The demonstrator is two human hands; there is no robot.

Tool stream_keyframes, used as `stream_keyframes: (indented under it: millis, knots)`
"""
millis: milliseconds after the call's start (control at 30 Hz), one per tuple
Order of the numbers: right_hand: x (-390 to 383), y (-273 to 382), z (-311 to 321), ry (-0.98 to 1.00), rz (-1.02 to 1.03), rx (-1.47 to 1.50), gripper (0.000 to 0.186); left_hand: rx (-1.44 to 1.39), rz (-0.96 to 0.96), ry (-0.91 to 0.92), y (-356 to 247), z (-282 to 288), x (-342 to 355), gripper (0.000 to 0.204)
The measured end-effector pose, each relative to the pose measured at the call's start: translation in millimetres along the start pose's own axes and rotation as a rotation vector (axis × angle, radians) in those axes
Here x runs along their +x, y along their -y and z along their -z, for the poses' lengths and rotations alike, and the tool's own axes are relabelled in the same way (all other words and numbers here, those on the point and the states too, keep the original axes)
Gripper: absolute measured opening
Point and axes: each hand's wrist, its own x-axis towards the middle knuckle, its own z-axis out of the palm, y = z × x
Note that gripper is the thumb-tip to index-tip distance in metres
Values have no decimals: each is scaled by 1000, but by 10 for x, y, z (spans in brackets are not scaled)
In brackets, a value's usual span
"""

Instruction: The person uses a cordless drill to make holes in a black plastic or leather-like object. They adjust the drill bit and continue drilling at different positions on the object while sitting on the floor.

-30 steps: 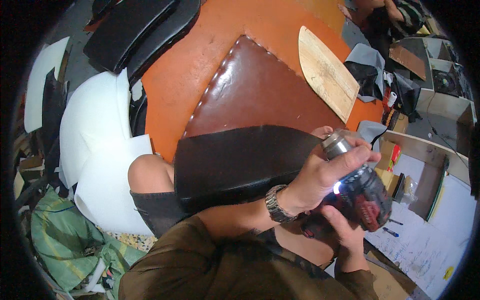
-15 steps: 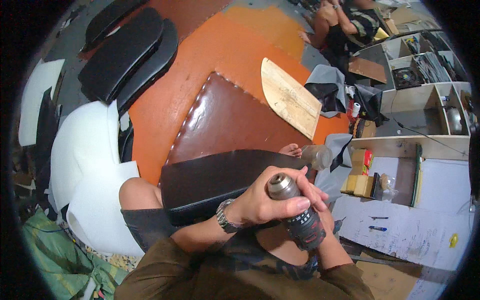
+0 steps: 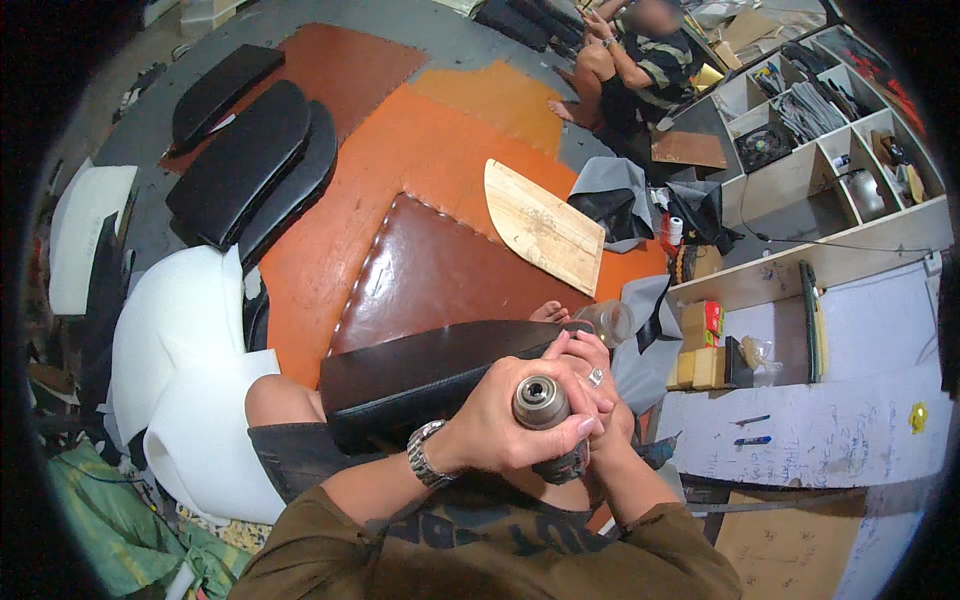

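Both hands are closed round a cordless drill (image 3: 562, 466), its metal chuck (image 3: 540, 400) tipped up toward me with no bit visible in it. My left hand (image 3: 490, 418), with a metal watch at the wrist, wraps the chuck end. My right hand (image 3: 603, 408) grips the drill from the far right side; its fingers overlap those of the left and partly hide the drill's body and handle. A black padded panel (image 3: 400, 395) with a stitched edge lies across my lap, just left of and beyond the hands.
A brown leather sheet (image 3: 440, 275) and a curved wooden board (image 3: 545, 225) lie ahead on the orange floor covering. Black padded panels (image 3: 245, 155) are far left, white foam (image 3: 180, 340) left. A shelf unit (image 3: 800, 270) stands right; another person (image 3: 640, 60) sits far right.
The drill has turned so its chuck faces me more directly, and both hands have shifted slightly left. My right fingers have come up over the left ones. The view has tilted, showing more of the far floor.
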Motion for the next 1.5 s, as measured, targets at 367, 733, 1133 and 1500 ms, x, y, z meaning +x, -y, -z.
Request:
stream_keyframes:
  millis: [367, 733, 1133, 1500]
  knots:
    - [41, 125, -48, -190, 83, -71, 10, 158, -41, -13, -127, -242, -138, 9]
    - [26, 107, -76, -223, 134, -245, 14, 159, -125, -35, -77, -309, -141, 11]
    - [41, 76, -68, -267, 177, -228, 17, 128, -134, -52, -68, -314, -125, 13]
    - [96, 117, -2, -336, 159, -224, 23, 200, -148, -199, -44, -341, -130, 13]
